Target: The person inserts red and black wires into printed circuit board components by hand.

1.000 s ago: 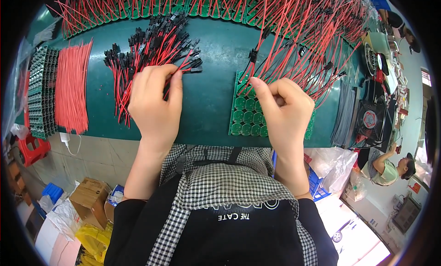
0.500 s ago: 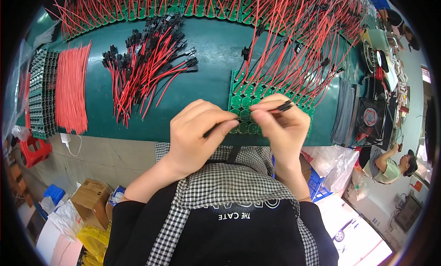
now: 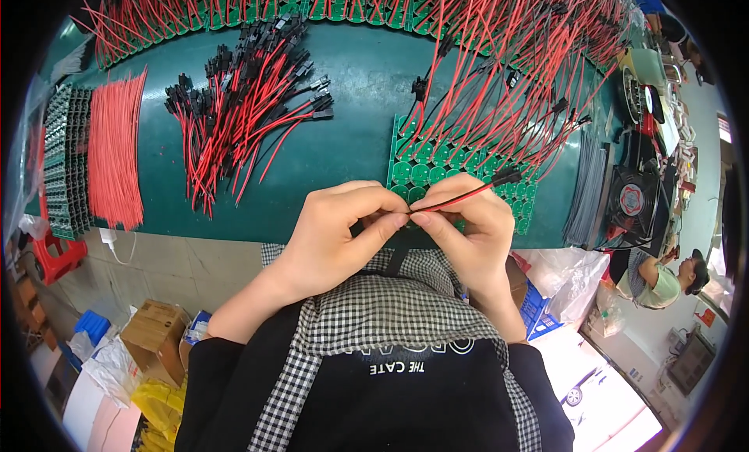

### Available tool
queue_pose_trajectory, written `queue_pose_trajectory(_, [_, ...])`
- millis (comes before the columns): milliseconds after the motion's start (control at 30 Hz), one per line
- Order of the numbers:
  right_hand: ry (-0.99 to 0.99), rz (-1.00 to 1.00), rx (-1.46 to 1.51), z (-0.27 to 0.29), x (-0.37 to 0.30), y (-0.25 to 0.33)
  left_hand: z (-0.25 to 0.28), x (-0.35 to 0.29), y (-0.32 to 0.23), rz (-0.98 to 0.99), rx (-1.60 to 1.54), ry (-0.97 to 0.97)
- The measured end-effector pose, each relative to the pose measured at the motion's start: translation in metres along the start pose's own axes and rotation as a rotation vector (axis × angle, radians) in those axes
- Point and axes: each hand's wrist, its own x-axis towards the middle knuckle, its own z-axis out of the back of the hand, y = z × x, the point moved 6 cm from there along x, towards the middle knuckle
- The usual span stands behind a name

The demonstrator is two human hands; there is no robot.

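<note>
A red-and-black connector cable point(image 3: 460, 201) runs between my hands, with its black plug point(image 3: 507, 176) pointing out to the right. My right hand point(image 3: 477, 224) pinches it near the wire end between thumb and forefinger. Thumb and forefinger of my left hand point(image 3: 335, 230) close on the tip of the wires, and the two hands' fingertips almost meet. What the left fingers cover is hidden. Just beyond the hands lies a green panel of round circuit boards point(image 3: 406, 171), with red and black wires standing from its far part.
Loose connector cables point(image 3: 250, 109) lie in a heap left of centre on the green table point(image 3: 359, 70). Farther left are red wires point(image 3: 115, 148) and stacked panels point(image 3: 66, 163). Grey wires point(image 3: 587, 194) and a black fan point(image 3: 630, 202) stand right. Another person point(image 3: 663, 279) sits at far right.
My hands have drawn together at the fingertips. The cable now shows its red wire and plug stretching farther out to the right. A dark piece seen in my left hand earlier is now out of sight.
</note>
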Motion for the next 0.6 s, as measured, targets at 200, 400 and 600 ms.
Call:
queue_pose_trajectory(200, [-0.095, -0.016, 0.034, -0.002, 0.007, -0.003, 0.002, 0.003, -0.006, -0.151, 0.265, -0.079])
queue_pose_trajectory(400, [-0.377, -0.085, -0.145, 0.005, 0.009, -0.024, 0.047, 0.01, -0.011, -0.206, 1.039, -0.544])
queue_pose_trajectory(600, [-0.401, -0.042, -0.225, 0.001, 0.01, -0.019, 0.057, 0.009, -0.007, -0.057, 1.06, -0.549])
